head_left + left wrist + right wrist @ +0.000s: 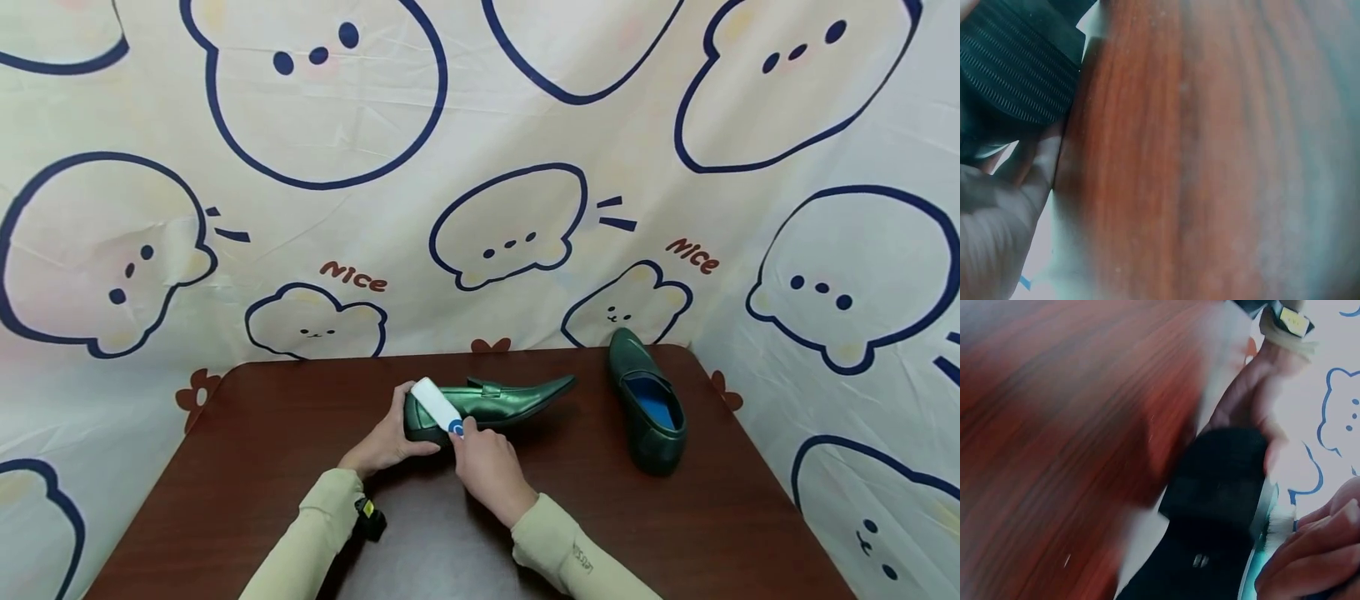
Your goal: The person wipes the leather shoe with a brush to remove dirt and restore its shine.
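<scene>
A shiny green loafer (517,403) lies tilted on its side in the head view, toe to the right. My left hand (384,440) grips it round the heel, thumb along the near side. In my right hand (491,468) is a white brush (433,403) with a blue part near the fingers, laid against the shoe's side by the heel. The right wrist view shows its white bristles (1280,526) at the upper, and the dark sole (1210,550) facing that camera. A ridged black heel (1019,69) appears beside the left fingers in the left wrist view.
A second green loafer (651,408) with a blue insole stands at the right of the dark brown table (247,467), toe toward the back. Behind the table hangs a pale cloth (405,325) with bear drawings. A black wrist device (370,521) sits on the left sleeve.
</scene>
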Motion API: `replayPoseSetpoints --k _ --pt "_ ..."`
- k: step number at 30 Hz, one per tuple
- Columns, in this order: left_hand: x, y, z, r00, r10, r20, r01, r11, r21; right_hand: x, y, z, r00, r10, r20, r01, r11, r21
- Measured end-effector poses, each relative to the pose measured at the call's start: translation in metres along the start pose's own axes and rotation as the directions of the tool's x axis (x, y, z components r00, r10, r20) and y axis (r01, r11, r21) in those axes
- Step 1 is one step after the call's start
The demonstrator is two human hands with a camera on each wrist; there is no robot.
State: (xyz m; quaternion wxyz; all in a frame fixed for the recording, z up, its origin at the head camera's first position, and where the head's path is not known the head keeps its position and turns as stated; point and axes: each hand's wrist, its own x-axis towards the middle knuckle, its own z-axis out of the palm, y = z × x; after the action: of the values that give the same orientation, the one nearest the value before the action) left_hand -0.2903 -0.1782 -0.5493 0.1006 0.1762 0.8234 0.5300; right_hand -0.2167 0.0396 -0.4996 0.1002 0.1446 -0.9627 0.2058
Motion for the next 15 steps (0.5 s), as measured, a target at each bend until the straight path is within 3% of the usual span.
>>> replayPoseSetpoints --k 7,12,15 --pt "-0.002 0.000 0.002 1.000 -0.012 0.000 0.012 0.999 -0.037 -0.008 0.024 -0.016 0.993 0.043 -0.108 -0.049 0.998 -0.050" --pt "-0.002 -0.001 0.002 1.000 -0.013 0.001 0.013 0.999 -0.050 -0.011 0.028 -0.024 0.992 0.057 -0.110 -0.062 0.997 -0.041" --pt "-0.001 0.001 0.003 1.000 -0.015 0.005 0.015 0.999 -0.048 -0.010 0.024 -0.024 0.996 0.028 -0.088 -0.030 0.999 -0.017"
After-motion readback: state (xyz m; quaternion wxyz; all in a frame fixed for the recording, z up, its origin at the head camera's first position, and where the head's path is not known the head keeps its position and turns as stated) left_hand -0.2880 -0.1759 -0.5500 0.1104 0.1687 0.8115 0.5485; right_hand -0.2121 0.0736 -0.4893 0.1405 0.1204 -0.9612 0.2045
